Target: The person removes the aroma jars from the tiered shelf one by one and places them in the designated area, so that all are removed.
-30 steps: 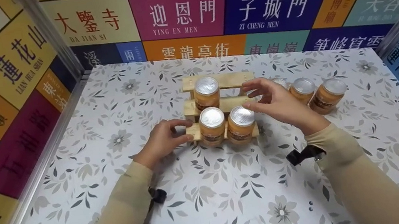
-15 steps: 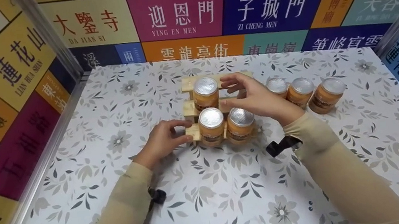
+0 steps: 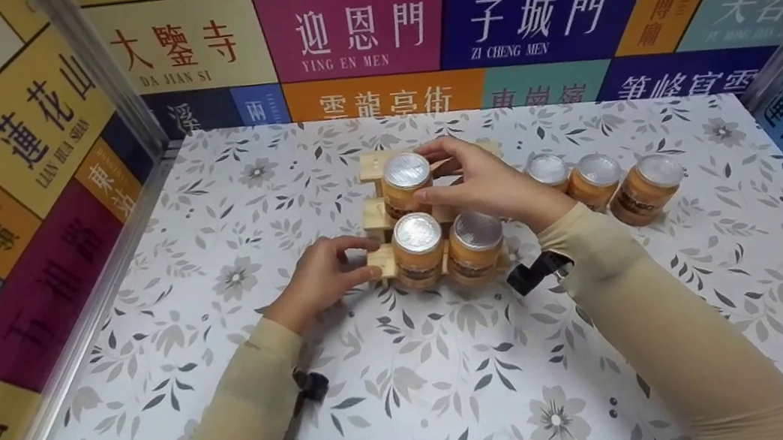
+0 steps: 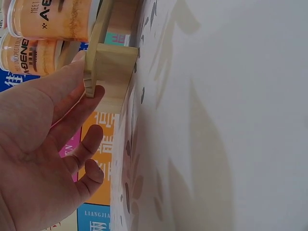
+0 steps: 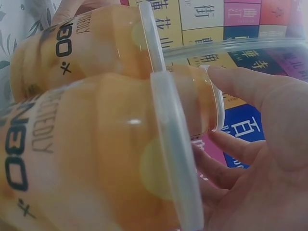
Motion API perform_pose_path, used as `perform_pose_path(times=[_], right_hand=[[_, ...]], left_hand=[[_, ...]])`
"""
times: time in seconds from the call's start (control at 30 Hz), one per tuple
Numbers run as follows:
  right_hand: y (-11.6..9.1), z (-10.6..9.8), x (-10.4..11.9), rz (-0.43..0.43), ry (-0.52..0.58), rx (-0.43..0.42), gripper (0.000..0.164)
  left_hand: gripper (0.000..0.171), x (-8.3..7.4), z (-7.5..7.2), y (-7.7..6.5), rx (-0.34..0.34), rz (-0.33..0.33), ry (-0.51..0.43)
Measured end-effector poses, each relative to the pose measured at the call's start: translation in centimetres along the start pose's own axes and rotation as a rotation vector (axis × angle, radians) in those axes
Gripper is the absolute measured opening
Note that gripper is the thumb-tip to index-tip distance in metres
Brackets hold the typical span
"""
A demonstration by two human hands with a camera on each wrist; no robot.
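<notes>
While the upper can [image 3: 403,183] stands upright on the middle tier of the wooden rack [image 3: 375,214], behind the left front can [image 3: 418,253], a light, even pinch just below its lid looks best, with any shift kept level so neither front can gets knocked. The right hand [image 3: 486,181] is partly spread, thumb and fingers curved round that can's lid on opposite sides. The left hand [image 3: 319,275] pinches the rack's lowest slat by its left end, which should steady it. Three cans [image 3: 594,182] stand on the counter [image 3: 363,436], right of the rack.
</notes>
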State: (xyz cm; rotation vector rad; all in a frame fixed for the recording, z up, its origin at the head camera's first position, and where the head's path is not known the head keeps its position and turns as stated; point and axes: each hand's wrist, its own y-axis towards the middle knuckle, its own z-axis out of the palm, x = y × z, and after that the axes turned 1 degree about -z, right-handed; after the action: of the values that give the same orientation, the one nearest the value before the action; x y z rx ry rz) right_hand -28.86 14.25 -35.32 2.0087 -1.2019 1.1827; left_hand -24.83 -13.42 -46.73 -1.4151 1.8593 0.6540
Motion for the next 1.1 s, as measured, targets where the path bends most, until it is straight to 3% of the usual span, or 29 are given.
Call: perform_pose_path(times=[0.57, 0.83, 1.1], right_hand=[[1.0, 0.8, -0.1, -0.011, 0.004, -0.016, 0.067], [0.4, 0.6, -0.6, -0.006, 0.063, -0.12, 0.061], [-0.2, 0.7, -0.9, 0.001, 0.168, -0.205, 0.063]], left_hand=[[0.04, -0.1, 0.0, 0.1, 0.013, -0.031, -0.038], [0.039, -0.2, 0.0, 0.2, 0.006, 0.013, 0.009], [0.039, 0.0, 0.0, 0.1, 0.009, 0.004, -0.014]])
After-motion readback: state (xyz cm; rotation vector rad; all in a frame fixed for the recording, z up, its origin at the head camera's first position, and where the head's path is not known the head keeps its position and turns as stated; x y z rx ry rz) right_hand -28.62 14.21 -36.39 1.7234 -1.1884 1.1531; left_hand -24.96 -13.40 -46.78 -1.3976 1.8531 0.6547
